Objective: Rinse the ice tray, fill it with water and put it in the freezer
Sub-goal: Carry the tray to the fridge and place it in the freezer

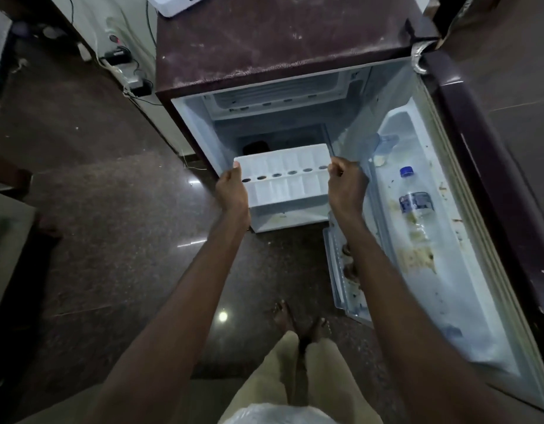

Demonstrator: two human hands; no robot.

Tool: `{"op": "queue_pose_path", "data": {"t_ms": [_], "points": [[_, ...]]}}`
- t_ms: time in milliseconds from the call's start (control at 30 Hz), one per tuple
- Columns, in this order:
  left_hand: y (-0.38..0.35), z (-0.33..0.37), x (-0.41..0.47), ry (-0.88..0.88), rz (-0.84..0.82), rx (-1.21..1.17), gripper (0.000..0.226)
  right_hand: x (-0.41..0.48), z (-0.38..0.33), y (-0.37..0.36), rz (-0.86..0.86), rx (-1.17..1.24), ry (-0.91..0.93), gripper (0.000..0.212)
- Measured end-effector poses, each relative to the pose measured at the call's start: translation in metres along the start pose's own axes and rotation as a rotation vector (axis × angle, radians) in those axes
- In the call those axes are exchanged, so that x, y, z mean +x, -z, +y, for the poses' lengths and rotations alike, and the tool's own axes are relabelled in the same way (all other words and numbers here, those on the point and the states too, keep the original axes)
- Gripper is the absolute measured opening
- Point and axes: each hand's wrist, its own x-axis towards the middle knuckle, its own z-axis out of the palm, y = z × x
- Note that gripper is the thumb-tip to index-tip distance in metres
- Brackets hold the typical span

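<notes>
A white ice tray (284,175) with two rows of cells and a middle line of round holes is held level in front of the open small fridge (279,50). My left hand (232,189) grips the tray's left end. Its right end is pinched by my right hand (345,183). The freezer compartment (276,96) sits at the top of the fridge interior, above and behind the tray. Whether the cells hold water is not visible.
The fridge door (466,209) stands open to the right, with a clear bottle (416,203) with a blue cap in its stained shelf. A white box (175,3) lies on the fridge top. Plugs and cables (123,65) hang at the left wall. My bare feet (301,321) stand on the dark floor.
</notes>
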Motion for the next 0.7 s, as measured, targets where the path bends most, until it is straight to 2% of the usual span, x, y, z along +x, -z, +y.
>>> {"op": "queue_pose_path", "data": {"t_ms": [300, 467, 567, 633, 700], "points": [[-0.059, -0.005, 0.080, -0.230, 0.088, 0.014, 0.011, 0.090, 0.017, -0.066, 0.143, -0.016, 0.051, 0.019], [-0.088, 0.002, 0.128, -0.258, 0.117, -0.009, 0.021, 0.132, 0.017, -0.096, 0.216, 0.041, 0.065, 0.017], [-0.099, 0.008, 0.151, -0.267, 0.143, 0.042, 0.025, 0.154, 0.007, -0.107, 0.225, 0.033, 0.085, 0.024], [-0.105, 0.012, 0.162, -0.319, 0.157, 0.065, 0.027, 0.168, -0.001, -0.107, 0.212, 0.017, 0.112, 0.031], [-0.113, 0.014, 0.170, -0.388, 0.153, 0.050, 0.030, 0.186, -0.004, -0.109, 0.202, 0.015, 0.163, 0.028]]}}
